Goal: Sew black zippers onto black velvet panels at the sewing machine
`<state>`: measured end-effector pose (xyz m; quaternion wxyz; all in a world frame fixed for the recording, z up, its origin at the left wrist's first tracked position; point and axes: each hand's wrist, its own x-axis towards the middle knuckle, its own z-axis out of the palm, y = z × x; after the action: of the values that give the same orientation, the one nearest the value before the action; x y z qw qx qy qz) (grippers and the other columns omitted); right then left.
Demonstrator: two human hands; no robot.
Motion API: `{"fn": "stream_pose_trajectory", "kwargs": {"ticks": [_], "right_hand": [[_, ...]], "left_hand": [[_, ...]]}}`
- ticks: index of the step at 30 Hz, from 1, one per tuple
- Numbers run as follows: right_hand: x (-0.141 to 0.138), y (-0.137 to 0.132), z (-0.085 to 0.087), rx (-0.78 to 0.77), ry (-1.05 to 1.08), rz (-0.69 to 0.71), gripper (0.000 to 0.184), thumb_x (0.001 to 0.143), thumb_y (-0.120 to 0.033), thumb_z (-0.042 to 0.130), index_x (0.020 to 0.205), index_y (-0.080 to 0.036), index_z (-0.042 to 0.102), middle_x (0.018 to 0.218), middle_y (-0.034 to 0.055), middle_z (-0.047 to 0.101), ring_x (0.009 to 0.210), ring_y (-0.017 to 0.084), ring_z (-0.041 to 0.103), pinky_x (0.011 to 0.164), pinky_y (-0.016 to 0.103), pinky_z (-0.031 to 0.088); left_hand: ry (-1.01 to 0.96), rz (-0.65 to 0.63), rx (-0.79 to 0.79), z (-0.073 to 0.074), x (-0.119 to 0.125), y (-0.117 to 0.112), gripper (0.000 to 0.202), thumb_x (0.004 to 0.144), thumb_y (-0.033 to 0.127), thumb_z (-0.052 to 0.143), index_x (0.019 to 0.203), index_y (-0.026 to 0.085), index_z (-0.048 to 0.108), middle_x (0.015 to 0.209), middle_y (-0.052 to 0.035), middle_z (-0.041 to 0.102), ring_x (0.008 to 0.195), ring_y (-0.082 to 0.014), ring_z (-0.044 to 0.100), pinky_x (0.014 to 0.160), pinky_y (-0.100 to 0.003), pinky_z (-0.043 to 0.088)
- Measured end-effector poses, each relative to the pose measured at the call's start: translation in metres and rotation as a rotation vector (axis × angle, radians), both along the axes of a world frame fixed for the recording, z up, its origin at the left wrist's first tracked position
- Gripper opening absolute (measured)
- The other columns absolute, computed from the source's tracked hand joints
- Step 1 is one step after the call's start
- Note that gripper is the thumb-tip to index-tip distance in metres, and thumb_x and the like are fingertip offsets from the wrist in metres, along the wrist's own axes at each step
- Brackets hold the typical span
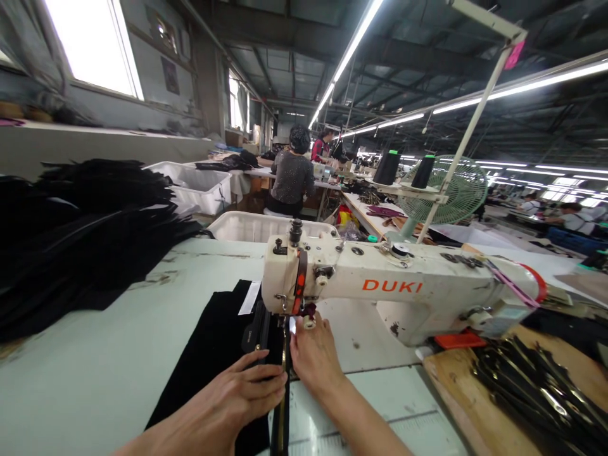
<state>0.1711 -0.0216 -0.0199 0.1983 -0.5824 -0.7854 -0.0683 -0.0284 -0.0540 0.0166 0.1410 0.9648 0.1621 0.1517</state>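
Note:
A white sewing machine [399, 288] marked DUKI stands on the pale table [104, 367]. A piece of black fabric [213, 348] with a black zipper strip [284, 405] lies under its needle. My left hand [237, 396] lies flat on the fabric, fingers stretched out toward the zipper. My right hand [313, 354] sits just right of the needle, its fingers pressed on the zipper edge at the presser foot. A small white label [249, 297] lies on the fabric's far end.
A tall stack of black fabric pieces [85, 234] fills the table's left. A wooden board [475, 405] with several black zippers [536, 392] lies at the right. White bins [199, 187], thread cones [387, 168], a green fan [451, 190] and a seated person [292, 177] are behind.

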Motion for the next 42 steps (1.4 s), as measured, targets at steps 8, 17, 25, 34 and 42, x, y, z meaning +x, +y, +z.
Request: {"fn": "stream_pose_trajectory", "kwargs": {"ticks": [8, 17, 25, 34, 42], "right_hand": [[0.008, 0.032, -0.001, 0.011, 0.034, 0.038, 0.019, 0.092, -0.011, 0.052, 0.102, -0.019, 0.067, 0.103, 0.0126, 0.068, 0.102, 0.031, 0.059, 0.088, 0.047, 0.047], [0.036, -0.025, -0.001, 0.032, 0.107, 0.445, 0.039, 0.085, -0.002, 0.053, 0.12, -0.02, 0.058, 0.123, 0.0057, 0.065, 0.116, 0.022, 0.059, 0.107, 0.042, 0.045], [0.033, -0.015, -0.023, 0.141, 0.051, 0.376, 0.044, 0.089, -0.008, 0.05, 0.133, -0.014, 0.052, 0.134, 0.0114, 0.062, 0.122, 0.027, 0.059, 0.106, 0.048, 0.048], [0.03, -0.02, -0.01, 0.197, 0.159, 0.453, 0.045, 0.081, 0.0, 0.047, 0.122, -0.018, 0.057, 0.122, 0.0071, 0.068, 0.114, 0.023, 0.063, 0.106, 0.044, 0.047], [0.032, -0.021, -0.009, 0.122, 0.226, 0.505, 0.039, 0.082, -0.005, 0.054, 0.116, -0.021, 0.06, 0.114, 0.0051, 0.07, 0.11, 0.02, 0.062, 0.111, 0.04, 0.039]], "left_hand": [[0.125, 0.077, -0.049, 0.024, 0.0, -0.013, 0.072, 0.081, 0.054, 0.075, 0.141, 0.022, 0.053, 0.141, -0.0099, 0.058, 0.132, -0.0284, 0.052, 0.118, -0.05, 0.028], [-0.034, 0.189, 0.097, 0.006, -0.003, -0.025, 0.071, 0.082, 0.033, 0.076, 0.146, 0.033, 0.046, 0.129, -0.0034, 0.065, 0.116, -0.0258, 0.064, 0.114, -0.043, 0.038], [-0.04, 0.167, 0.208, 0.013, -0.002, -0.003, 0.066, 0.089, 0.045, 0.069, 0.149, 0.032, 0.043, 0.129, -0.0016, 0.066, 0.11, -0.0221, 0.067, 0.114, -0.037, 0.037], [0.098, 0.215, 0.18, 0.025, -0.002, 0.022, 0.077, 0.076, 0.056, 0.079, 0.142, 0.026, 0.053, 0.131, -0.0073, 0.065, 0.119, -0.0283, 0.063, 0.112, -0.047, 0.04], [0.138, 0.369, -0.114, -0.004, -0.011, 0.016, 0.085, 0.074, 0.04, 0.084, 0.148, 0.038, 0.041, 0.151, -0.0073, 0.046, 0.136, -0.0395, 0.043, 0.111, -0.059, 0.034]]}}
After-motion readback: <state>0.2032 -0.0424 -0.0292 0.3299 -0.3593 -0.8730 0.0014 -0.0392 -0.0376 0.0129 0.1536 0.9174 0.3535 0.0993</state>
